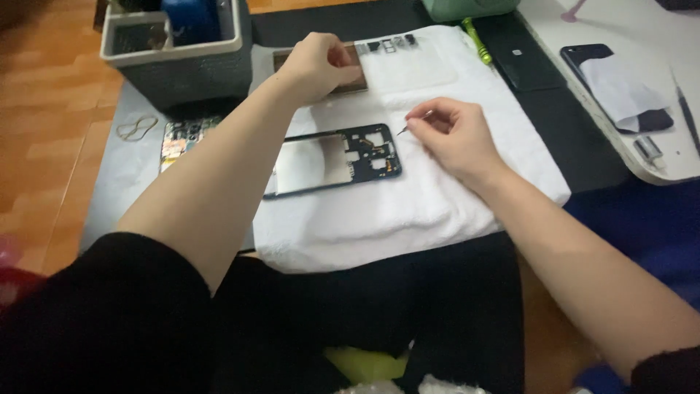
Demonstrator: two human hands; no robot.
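A dark phone middle frame [335,162] lies on a white towel [408,204]. My right hand [453,135] hovers just right of the frame and pinches thin metal tweezers [413,123], tips pointing at the frame's top right corner. My left hand [321,66] reaches further back, fingers curled over a flat brownish phone part [359,73]; whether it grips the part I cannot tell. A row of small dark components [386,44] lies beyond it on the towel.
A grey basket [179,62] with tools stands back left. A circuit board [182,138] and rubber band [137,129] lie left of the towel. A green screwdriver [477,42], dark phone [525,62] and white tray [642,146] holding another phone are at right.
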